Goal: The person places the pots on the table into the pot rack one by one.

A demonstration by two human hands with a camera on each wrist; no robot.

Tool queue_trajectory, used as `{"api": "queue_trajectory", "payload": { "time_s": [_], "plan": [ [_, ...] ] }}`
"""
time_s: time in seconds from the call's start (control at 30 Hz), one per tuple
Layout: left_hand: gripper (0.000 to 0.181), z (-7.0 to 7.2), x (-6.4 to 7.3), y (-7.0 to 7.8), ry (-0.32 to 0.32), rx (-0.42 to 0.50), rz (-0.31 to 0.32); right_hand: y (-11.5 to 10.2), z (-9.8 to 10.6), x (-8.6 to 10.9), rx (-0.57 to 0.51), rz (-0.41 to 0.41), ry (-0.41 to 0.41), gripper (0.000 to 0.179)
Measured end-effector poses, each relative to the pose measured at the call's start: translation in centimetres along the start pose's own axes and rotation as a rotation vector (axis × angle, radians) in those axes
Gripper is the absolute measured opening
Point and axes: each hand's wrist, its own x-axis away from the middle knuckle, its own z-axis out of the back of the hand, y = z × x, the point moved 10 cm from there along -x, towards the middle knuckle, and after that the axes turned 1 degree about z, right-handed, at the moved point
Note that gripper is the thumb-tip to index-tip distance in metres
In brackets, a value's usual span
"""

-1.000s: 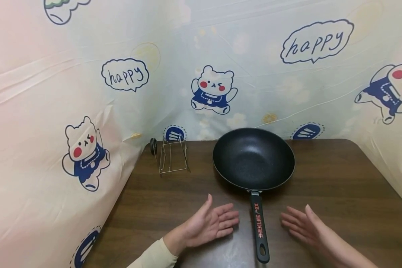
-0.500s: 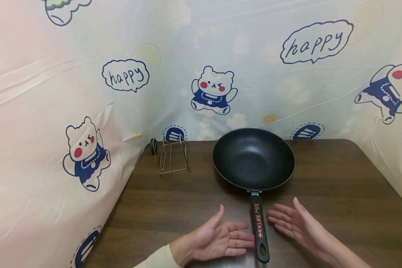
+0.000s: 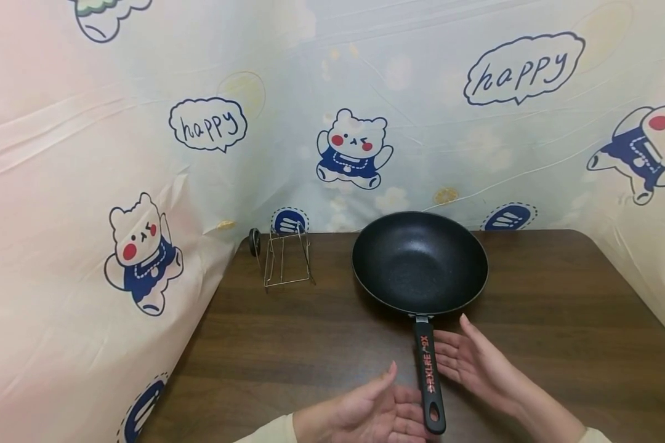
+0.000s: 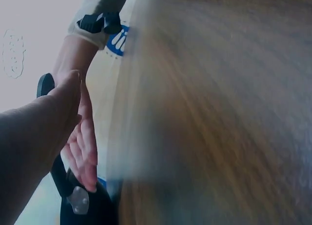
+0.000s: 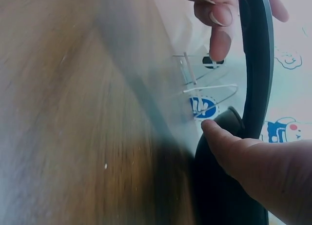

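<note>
- Currently showing a black frying pan [image 3: 421, 264] set on the brown wooden table [image 3: 321, 326], near its far edge, with the bowl facing up.
- Fitted with a straight black handle [image 3: 429, 363], pointed toward the person, bearing red lettering and, close to its end, an oval hole.
- Joined to the bowl by a small metal bracket [image 4: 79, 200], visible low in the left wrist view.
- Held out at the handle's left, beside its lower part, with the left hand [image 3: 379, 409]: ungrasping, with extended fingers and a raised thumb.
- Held out at the handle's right, nearer the bowl, with the right hand [image 3: 476, 366]: likewise grasping nothing, with extended fingers and thumb up.
- Seen from the right wrist with the handle between both hands, and with left fingers partly below it.
- Impossible to tell any contact between either hand and the handle.
- Clothed in pale sleeves [image 3: 271, 431], with a dark strapped device [image 4: 100, 22] at the right cuff.
- Well apart, left of the pan at the far left corner, showing a thin wire rack [image 3: 286, 284] with a black round knob [image 3: 254, 242] beside it.
- Backed by a pale cloth [image 3: 421, 141] printed with bears and "happy" bubbles.
- Blurred over much of the tabletop in both wrist views.
</note>
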Motion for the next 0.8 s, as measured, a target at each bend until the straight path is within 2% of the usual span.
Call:
{"api": "queue_trajectory", "payload": {
  "time_s": [0.23,0.53,0.8],
  "plan": [
    [0.091,-0.8,-0.6,-0.8,-0.018,0.003,0.041,0.4,-0.4,-1.3,-0.093,-0.034,0.009,0.098],
    [0.08,-1.6,-1.9,-0.9,0.017,-0.013,-0.007,0.6,-0.8,-2.2,-0.159,-0.043,0.021,0.097],
    [0.076,-1.5,-2.6,-1.4,0.049,0.023,-0.002,1.0,-1.0,-3.0,-0.25,-0.039,0.055,0.1]
  ]
}}
